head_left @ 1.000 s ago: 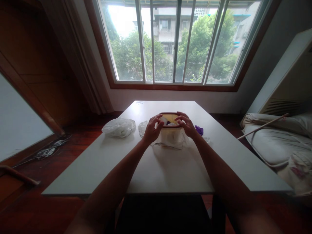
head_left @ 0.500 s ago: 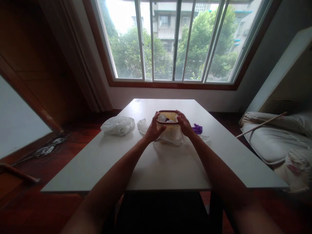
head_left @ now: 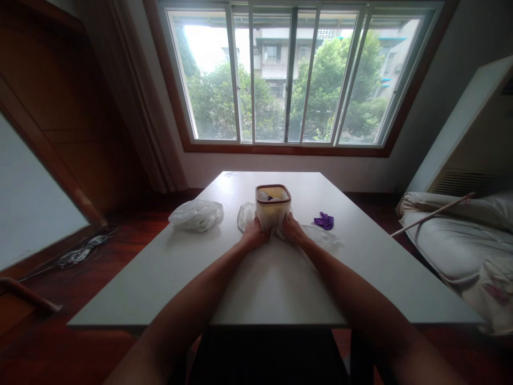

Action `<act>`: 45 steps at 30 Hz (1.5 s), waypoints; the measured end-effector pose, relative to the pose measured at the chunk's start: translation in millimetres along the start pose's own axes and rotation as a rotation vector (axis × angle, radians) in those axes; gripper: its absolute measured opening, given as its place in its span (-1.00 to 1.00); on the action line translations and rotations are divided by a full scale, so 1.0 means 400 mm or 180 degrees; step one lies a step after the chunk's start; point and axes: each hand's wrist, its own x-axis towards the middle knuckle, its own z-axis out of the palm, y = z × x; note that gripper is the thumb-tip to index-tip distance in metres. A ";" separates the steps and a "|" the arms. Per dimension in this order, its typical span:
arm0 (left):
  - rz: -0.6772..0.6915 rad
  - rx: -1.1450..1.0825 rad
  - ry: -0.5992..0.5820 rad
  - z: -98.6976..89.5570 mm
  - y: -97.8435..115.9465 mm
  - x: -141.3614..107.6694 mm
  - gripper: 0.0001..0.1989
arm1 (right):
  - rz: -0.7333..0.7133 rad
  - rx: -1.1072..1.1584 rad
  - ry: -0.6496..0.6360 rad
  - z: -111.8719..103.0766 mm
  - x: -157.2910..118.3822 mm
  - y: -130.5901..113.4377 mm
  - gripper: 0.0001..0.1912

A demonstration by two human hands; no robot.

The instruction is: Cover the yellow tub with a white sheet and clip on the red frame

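A small yellowish bin (head_left: 273, 215) with a dark red rim stands upright on the white table, with thin whitish plastic around its lower part. White crumpled stuff and something dark lie inside. My left hand (head_left: 256, 233) is closed against the bin's lower left side, and my right hand (head_left: 293, 229) grips the lower right side. The fingertips are partly hidden by the bin and the plastic. Just left of the bin rests a clear crumpled plastic piece (head_left: 244, 216). To the right, a thin clear plastic sheet (head_left: 321, 233) lies flat near my right hand.
A larger white plastic bag (head_left: 196, 215) lies crumpled on the left of the white table (head_left: 160, 289). On the right is a bunched purple cloth-like piece (head_left: 324, 220). Beyond the table's right edge, a stick (head_left: 433, 214) leans across a pale cushion (head_left: 444, 240).
Both hands have moved down from the bin's rim to its lower sides. More of the bin's wall shows, and the plastic hanging in front is drawn in. The view has tilted slightly upward.
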 end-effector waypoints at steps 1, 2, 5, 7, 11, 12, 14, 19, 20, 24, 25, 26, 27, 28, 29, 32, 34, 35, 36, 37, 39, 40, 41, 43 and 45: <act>-0.0120 0.0126 -0.0011 -0.001 0.000 0.000 -0.38 | 0.0029 -0.0031 -0.0041 0.006 -0.005 -0.003 -0.30; -0.0235 0.0252 -0.0034 -0.007 0.002 0.002 -0.36 | 0.0054 -0.0061 -0.0089 0.009 -0.010 -0.008 -0.30; -0.0384 0.0429 -0.0274 -0.056 0.018 0.017 -0.26 | 0.0060 -0.0082 -0.0217 -0.008 -0.012 -0.019 -0.34; -0.0464 0.0413 -0.0633 -0.109 0.033 0.035 -0.22 | -0.0029 0.0096 -0.0449 -0.039 -0.003 -0.016 -0.39; -0.0552 0.0247 -0.0817 -0.210 0.061 0.075 -0.43 | -0.0078 0.0615 -0.0866 -0.116 0.033 0.007 -0.53; -0.0485 0.0245 -0.0506 -0.224 0.065 0.083 -0.41 | -0.0034 0.0628 -0.0631 -0.131 0.043 0.010 -0.54; -0.0356 0.0141 0.0182 -0.232 0.071 0.095 -0.36 | 0.0017 0.0551 0.0130 -0.150 0.059 0.005 -0.54; -0.0221 -0.0704 0.0313 -0.189 0.076 0.109 -0.30 | -0.0457 0.0635 0.0678 -0.132 0.050 -0.077 -0.43; -0.0226 -0.0831 0.0226 -0.182 0.077 0.110 -0.28 | -0.0538 0.0669 0.0529 -0.122 0.041 -0.096 -0.38; -0.0370 -0.0970 0.0319 -0.178 0.089 0.111 -0.24 | -0.0554 0.0623 0.0224 -0.095 0.016 -0.129 -0.18; -0.0394 -0.0975 0.0391 -0.180 0.091 0.110 -0.25 | -0.0543 0.0635 0.0148 -0.093 0.015 -0.127 -0.17; -0.0404 -0.1000 0.0444 -0.182 0.094 0.110 -0.27 | -0.0538 0.0673 0.0044 -0.094 0.015 -0.122 -0.16; -0.0405 -0.1049 0.0463 -0.183 0.096 0.110 -0.29 | -0.0529 0.0734 -0.0074 -0.096 0.017 -0.117 -0.16; -0.0399 -0.1112 0.0455 -0.182 0.097 0.110 -0.32 | -0.0518 0.0811 -0.0200 -0.099 0.018 -0.113 -0.17; -0.0391 -0.1182 0.0431 -0.181 0.099 0.110 -0.34 | -0.0505 0.0897 -0.0315 -0.102 0.020 -0.110 -0.18; -0.0384 -0.1297 0.0392 -0.177 0.099 0.108 -0.38 | -0.0447 0.1146 -0.0483 -0.110 0.021 -0.110 -0.17; -0.0402 -0.1245 0.0416 -0.179 0.096 0.107 -0.36 | -0.0387 0.1280 -0.0542 -0.113 0.020 -0.114 -0.17; -0.0406 -0.1206 0.0412 -0.181 0.094 0.107 -0.34 | -0.0350 0.1338 -0.0574 -0.114 0.020 -0.115 -0.18; -0.0402 -0.1160 0.0388 -0.184 0.093 0.106 -0.31 | -0.0306 0.1409 -0.0595 -0.114 0.020 -0.115 -0.20; -0.0382 -0.1100 0.0341 -0.187 0.093 0.105 -0.29 | -0.0254 0.1505 -0.0592 -0.114 0.021 -0.114 -0.23; -0.0302 -0.0899 0.0218 -0.190 0.098 0.102 -0.29 | -0.0128 0.1795 -0.0511 -0.112 0.025 -0.111 -0.30; -0.0243 -0.0759 0.0187 -0.190 0.104 0.100 -0.32 | -0.0052 0.1977 -0.0454 -0.111 0.027 -0.111 -0.34; -0.0163 -0.0611 0.0193 -0.188 0.112 0.097 -0.36 | 0.0035 0.2167 -0.0406 -0.110 0.030 -0.110 -0.38; 0.0061 -0.0356 0.0263 -0.181 0.132 0.090 -0.44 | 0.0207 0.2518 -0.0332 -0.110 0.035 -0.111 -0.47; 0.0314 -0.0208 0.0312 -0.171 0.152 0.084 -0.49 | 0.0344 0.2776 -0.0250 -0.112 0.040 -0.113 -0.52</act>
